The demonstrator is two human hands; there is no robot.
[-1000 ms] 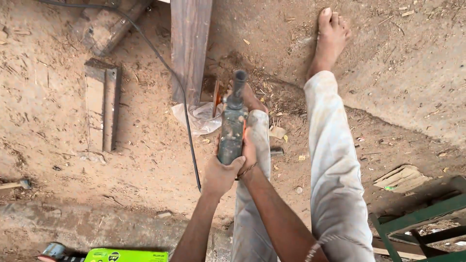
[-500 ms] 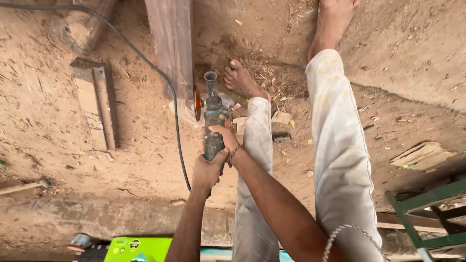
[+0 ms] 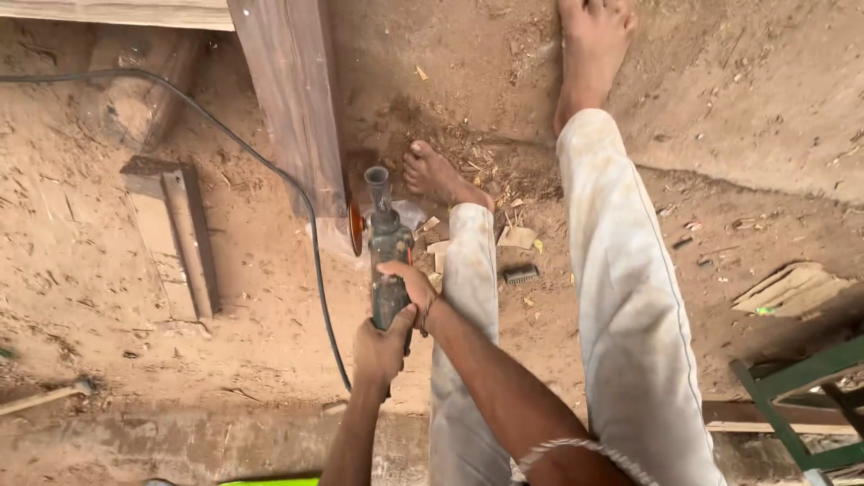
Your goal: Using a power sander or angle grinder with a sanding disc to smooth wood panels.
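Dusty grey angle grinder (image 3: pixel 389 261) sits gripped in both hands, left hand (image 3: pixel 382 349) behind right hand (image 3: pixel 416 286), fingers closed around its cylindrical body; orange disc (image 3: pixel 355 228) beside a wooden plank (image 3: pixel 292 108).

— How do the arms sit?

— Both reach forward and down, close together, wrists nearly touching just beside the left knee.

— And the left hand (image 3: pixel 382 349)?

— Curled shut around the rear of the angle grinder (image 3: pixel 387 261), knuckles up.

— The right hand (image 3: pixel 416 286)?

— Just ahead of the left, fingers wrapped over the grinder's body, forearm slanting in from the lower right, a bracelet at the wrist.
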